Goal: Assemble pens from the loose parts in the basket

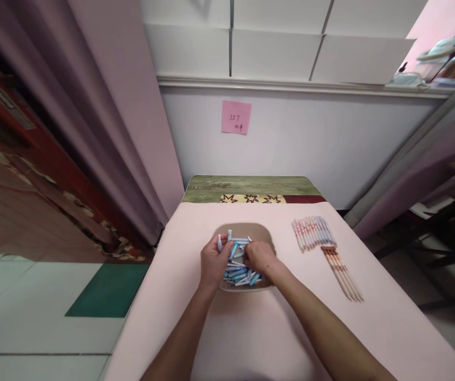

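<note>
A beige basket [259,231] stands on the table with a jumble of blue, turquoise and white pens [238,273] inside. At the basket's left side, my left hand [213,264] is closed around a few pens; a pale lavender one [220,244] sticks up between its fingers. A turquoise-tipped pen [230,233] also rises by those fingertips. My right hand [259,256] reaches into the right part of the basket with curled fingers. Its fingertips are among the pens, and what they grip is hidden.
To the right lies a row of pale red-and-blue printed pens [313,233]. Several wooden-coloured pencils [343,275] lie below it. A pale pink cover [171,296] lies over the table. A pink note [236,117] is stuck on the wall behind.
</note>
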The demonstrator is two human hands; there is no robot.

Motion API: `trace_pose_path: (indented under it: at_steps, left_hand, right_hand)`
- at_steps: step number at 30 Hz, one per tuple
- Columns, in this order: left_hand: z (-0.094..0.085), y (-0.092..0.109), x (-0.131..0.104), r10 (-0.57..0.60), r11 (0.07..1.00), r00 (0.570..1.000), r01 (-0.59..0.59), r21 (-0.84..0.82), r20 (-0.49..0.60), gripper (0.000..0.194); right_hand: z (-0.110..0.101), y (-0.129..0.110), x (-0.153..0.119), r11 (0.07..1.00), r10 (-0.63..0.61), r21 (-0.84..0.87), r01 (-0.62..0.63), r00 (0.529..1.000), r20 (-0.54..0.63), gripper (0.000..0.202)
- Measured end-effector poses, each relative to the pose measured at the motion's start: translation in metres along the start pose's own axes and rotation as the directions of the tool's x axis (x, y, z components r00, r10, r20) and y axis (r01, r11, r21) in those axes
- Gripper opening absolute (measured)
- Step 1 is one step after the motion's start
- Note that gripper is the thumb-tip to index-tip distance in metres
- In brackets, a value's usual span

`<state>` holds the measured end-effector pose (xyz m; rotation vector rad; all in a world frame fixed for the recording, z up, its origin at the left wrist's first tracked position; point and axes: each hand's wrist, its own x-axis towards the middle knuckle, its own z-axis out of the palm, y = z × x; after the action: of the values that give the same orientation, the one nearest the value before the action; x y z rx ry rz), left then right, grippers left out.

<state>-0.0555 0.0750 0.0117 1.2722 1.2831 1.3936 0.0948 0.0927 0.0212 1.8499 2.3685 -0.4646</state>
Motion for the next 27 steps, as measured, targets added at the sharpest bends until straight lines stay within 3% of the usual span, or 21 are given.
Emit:
trace_pose_path:
  at_steps: [4,9,11,14,15,16,17,19,21,27]
  left_hand:
    - [0.001,-0.001,-0.008,-0.015,1.000,1.000,0.014,-0.009,-0.023,0.026]
    - [0.003,0.001,-0.011,-0.022,0.999,0.999,0.021,-0.039,-0.033,0.028]
    - [0.003,0.002,-0.012,-0.013,0.999,1.000,0.012,-0.036,-0.014,0.026]
    - [0.002,0.003,-0.012,0.003,1.000,1.000,-0.003,-0.018,0.008,0.024]
    - [0.002,0.003,-0.013,0.009,1.000,1.000,-0.009,-0.016,0.003,0.024]
    - [0.002,0.004,-0.013,0.012,1.000,1.000,-0.012,-0.020,-0.004,0.024]
    - [0.002,0.005,-0.013,0.012,0.999,1.000,-0.012,-0.031,-0.012,0.025]
    - [0.003,0.006,-0.013,0.007,0.998,1.000,-0.008,-0.060,-0.023,0.024]
    - [0.003,0.006,-0.013,-0.001,0.997,1.000,-0.001,-0.075,-0.027,0.024]
    - [0.002,-0.001,-0.012,0.003,1.000,0.999,-0.004,-0.030,-0.044,0.025]
  right_hand:
    - [-0.003,0.016,-0.004,0.955,-0.073,0.280,0.097,0.993,-0.093,0.014]
    - [-0.002,0.022,-0.014,0.781,-0.117,0.589,0.210,0.974,-0.193,0.028]
    - [0.002,0.020,-0.017,0.630,-0.101,0.740,0.237,0.969,-0.224,0.029]
    - [0.009,0.018,-0.020,0.292,0.001,0.925,0.241,0.968,-0.253,0.031]
    - [0.011,0.018,-0.021,0.239,0.054,0.940,0.244,0.963,-0.263,0.031]
    - [0.012,0.017,-0.021,0.261,0.103,0.933,0.248,0.954,-0.282,0.030]
    - [0.012,0.017,-0.021,0.352,0.133,0.904,0.244,0.943,-0.307,0.028]
    - [0.009,0.017,-0.021,0.605,0.117,0.769,0.206,0.933,-0.341,0.025]
    - [0.004,0.015,-0.020,0.786,0.054,0.596,0.163,0.943,-0.330,0.024]
    - [-0.002,0.003,-0.017,0.965,0.043,0.263,0.015,0.976,-0.214,0.022]
